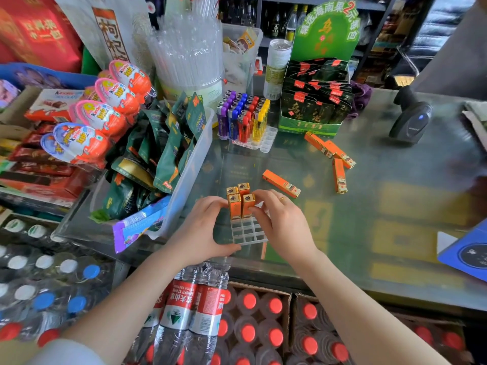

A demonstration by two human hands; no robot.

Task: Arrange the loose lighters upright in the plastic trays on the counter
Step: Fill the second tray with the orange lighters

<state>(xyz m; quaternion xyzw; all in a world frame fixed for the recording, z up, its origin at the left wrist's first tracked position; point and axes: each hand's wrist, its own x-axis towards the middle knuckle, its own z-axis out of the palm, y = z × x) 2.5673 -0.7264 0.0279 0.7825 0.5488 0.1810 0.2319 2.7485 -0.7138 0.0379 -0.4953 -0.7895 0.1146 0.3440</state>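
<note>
Hands meet over the clear tray [247, 231] at the near edge of the bench [382, 196]: the left hand [204, 227] curls round the tray's left side with its thumb along the near rim, and the right hand [282, 219] pinches the nearest-right of four orange lighters [240, 200] standing upright in the tray's far rows. The near compartments look unfilled. Out from there, the closest loose lighter [281, 183] lies flat just beyond and to the right of the right hand, long axis slanting from far-left to near-right. Three more loose ones [332, 156] lie further right toward the bench's middle, one of them pointing almost straight at the near edge. All lie to the right, so that hand looks better placed to fetch them. A second tray of coloured lighters [243, 118] stands toward the far edge
</note>
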